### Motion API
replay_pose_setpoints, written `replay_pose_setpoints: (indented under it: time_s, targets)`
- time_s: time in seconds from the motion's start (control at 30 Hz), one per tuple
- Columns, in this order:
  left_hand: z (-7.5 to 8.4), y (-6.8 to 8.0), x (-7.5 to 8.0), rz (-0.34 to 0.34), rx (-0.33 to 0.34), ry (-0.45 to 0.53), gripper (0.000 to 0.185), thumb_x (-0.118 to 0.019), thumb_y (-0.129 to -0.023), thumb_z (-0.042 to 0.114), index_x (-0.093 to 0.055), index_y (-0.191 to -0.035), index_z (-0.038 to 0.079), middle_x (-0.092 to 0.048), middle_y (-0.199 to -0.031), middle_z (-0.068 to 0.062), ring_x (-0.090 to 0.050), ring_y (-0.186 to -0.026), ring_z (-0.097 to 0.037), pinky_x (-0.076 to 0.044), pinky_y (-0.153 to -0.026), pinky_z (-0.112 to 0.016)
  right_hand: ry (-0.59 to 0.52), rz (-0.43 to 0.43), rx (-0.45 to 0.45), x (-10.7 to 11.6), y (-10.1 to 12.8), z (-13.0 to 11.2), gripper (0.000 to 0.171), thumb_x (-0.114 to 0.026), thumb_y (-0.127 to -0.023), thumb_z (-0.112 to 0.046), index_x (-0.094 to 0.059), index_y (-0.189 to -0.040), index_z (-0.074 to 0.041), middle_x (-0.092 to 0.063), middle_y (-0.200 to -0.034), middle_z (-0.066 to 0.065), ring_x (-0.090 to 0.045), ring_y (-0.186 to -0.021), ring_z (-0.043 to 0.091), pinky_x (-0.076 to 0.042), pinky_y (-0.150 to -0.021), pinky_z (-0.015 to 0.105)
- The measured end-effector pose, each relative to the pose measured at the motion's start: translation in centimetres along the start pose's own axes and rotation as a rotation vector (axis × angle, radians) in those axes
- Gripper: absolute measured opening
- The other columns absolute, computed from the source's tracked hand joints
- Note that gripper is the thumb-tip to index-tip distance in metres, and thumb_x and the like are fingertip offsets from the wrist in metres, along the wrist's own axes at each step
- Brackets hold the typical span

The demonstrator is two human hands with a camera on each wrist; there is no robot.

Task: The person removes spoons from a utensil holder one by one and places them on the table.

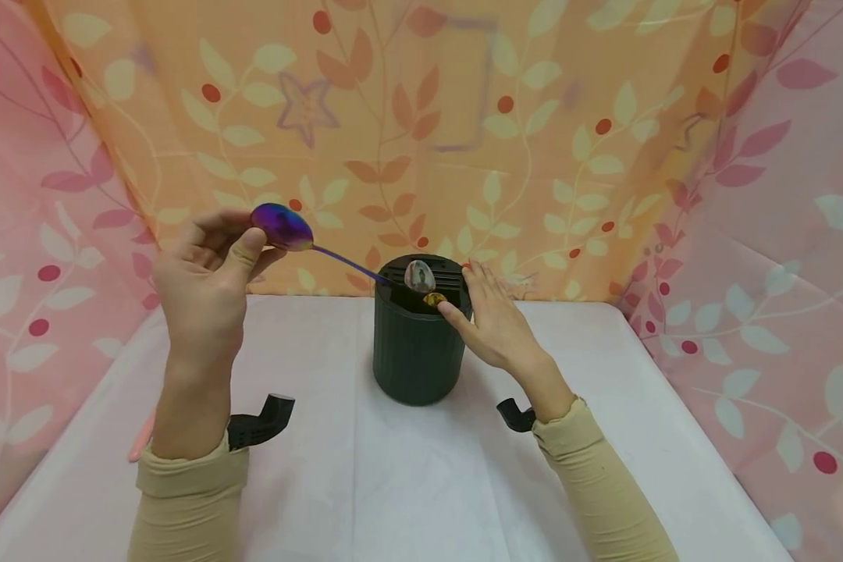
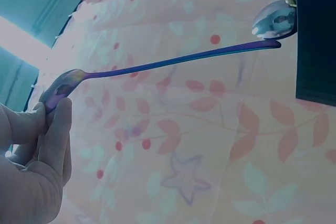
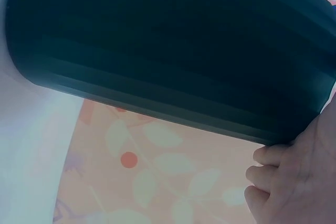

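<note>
a: what do i see nearest the camera?
b: two beige sleeves over the white table [image 1: 365, 484]. my left hand [image 1: 204, 285] is raised, its thumb and fingers pinching the bowl end of an iridescent purple-blue spoon [image 1: 282, 226].

a: how does that spoon lie?
b: its thin handle slants down and right, its tip reaching the rim of the dark ribbed holder [image 1: 414, 351] at mid-table.

a: and the right hand?
b: my right hand [image 1: 495, 320] rests against the holder's rim, fingers fairly straight, holding nothing.

a: what is in the holder?
b: a silver spoon [image 1: 419, 275], bowl upward, and a gold piece beside it. behind hangs a leaf-print curtain [image 1: 421, 117].
</note>
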State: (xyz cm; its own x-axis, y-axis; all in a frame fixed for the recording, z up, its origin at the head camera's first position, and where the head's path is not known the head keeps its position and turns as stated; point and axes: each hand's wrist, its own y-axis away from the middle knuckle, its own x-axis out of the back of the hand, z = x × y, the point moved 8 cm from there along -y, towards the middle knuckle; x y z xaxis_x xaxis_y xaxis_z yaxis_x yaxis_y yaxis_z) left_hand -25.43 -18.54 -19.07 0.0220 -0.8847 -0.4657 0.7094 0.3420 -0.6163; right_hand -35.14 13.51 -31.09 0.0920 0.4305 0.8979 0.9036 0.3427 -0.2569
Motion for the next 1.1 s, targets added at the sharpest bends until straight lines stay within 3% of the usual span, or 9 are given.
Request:
replay_pose_setpoints:
  time_s: [0.33, 0.5, 0.6, 0.7, 0.93, 1.0, 1.1]
  targets:
    - [1.8, -0.4, 2.1, 0.047, -0.057, -0.018, 0.023, -0.073, -0.088, -0.01, -0.065, -0.108, -0.019, -0.074, -0.097, -0.024, -0.076, -0.082, -0.028, -0.062, -0.084, -0.037, -0.01, -0.007, 0.02, -0.1, -0.1, 0.2, 0.097, -0.028, -0.102, -0.076, -0.016, -0.166, -0.005, -0.009, -0.175, 0.011, -0.005, -0.161, 0.028, -0.014, -0.128, 0.055]
    - [2.0, -0.7, 3.5, 0.027, -0.06, -0.033, 0.023, -0.072, -0.087, -0.015, -0.064, -0.108, -0.021, -0.074, -0.095, -0.023, -0.076, -0.08, -0.027, -0.062, -0.081, -0.035, -0.018, -0.002, 0.025, -0.1, -0.1, 0.2, 0.097, -0.028, -0.102, -0.076, -0.016, -0.166, -0.005, -0.008, -0.175, 0.01, -0.005, -0.161, 0.028, -0.014, -0.128, 0.057]
    - [1.6, -0.9, 4.2, 0.002, -0.038, -0.096, 0.023, -0.072, -0.086, -0.016, -0.066, -0.107, -0.021, -0.074, -0.093, -0.02, -0.076, -0.079, -0.024, -0.062, -0.077, -0.032, -0.02, 0.004, 0.029, 0.0, -0.1, 0.2, 0.097, -0.029, -0.102, -0.076, -0.017, -0.166, -0.005, -0.008, -0.175, 0.009, -0.005, -0.161, 0.028, -0.013, -0.128, 0.055]
    - [0.7, -1.2, 5.2, -0.022, 0.011, -0.215, 0.019, -0.073, -0.086, -0.017, -0.069, -0.105, -0.018, -0.075, -0.091, -0.014, -0.075, -0.078, -0.018, -0.062, -0.074, -0.026, -0.019, 0.006, 0.027, 0.1, -0.1, 0.2, 0.097, -0.029, -0.102, -0.076, -0.017, -0.166, -0.005, -0.007, -0.175, 0.007, -0.005, -0.161, 0.028, -0.011, -0.129, 0.053]
    - [-2.2, -1.9, 8.5, -0.155, 0.202, -0.794, 0.019, -0.069, -0.097, -0.004, -0.068, -0.115, -0.008, -0.072, -0.092, 0.015, -0.072, -0.079, 0.0, -0.058, -0.075, -0.014, -0.016, 0.007, 0.031, 0.1, -0.1, 0.2, 0.097, -0.03, -0.102, -0.076, -0.017, -0.166, -0.005, -0.007, -0.175, 0.008, -0.004, -0.161, 0.027, -0.011, -0.129, 0.053]
    - [-3.1, -2.0, 9.4, -0.213, 0.262, -0.868, 0.023, -0.067, -0.099, -0.001, -0.065, -0.12, -0.009, -0.07, -0.093, 0.019, -0.071, -0.081, 0.001, -0.058, -0.076, -0.014, -0.017, 0.007, 0.032, 0.1, -0.1, 0.2, 0.096, -0.03, -0.102, -0.076, -0.017, -0.166, -0.005, -0.007, -0.175, 0.008, -0.004, -0.161, 0.027, -0.012, -0.129, 0.054]
    - [-4.5, -2.1, 10.7, -0.302, 0.36, -0.902, 0.026, -0.065, -0.102, 0.002, -0.062, -0.124, -0.011, -0.07, -0.094, 0.018, -0.071, -0.081, 0.001, -0.058, -0.075, -0.015, -0.02, 0.004, 0.028, 0.0, -0.1, 0.3, 0.096, -0.03, -0.102, -0.076, -0.016, -0.167, -0.006, -0.007, -0.175, 0.007, -0.002, -0.161, 0.024, -0.012, -0.129, 0.054]
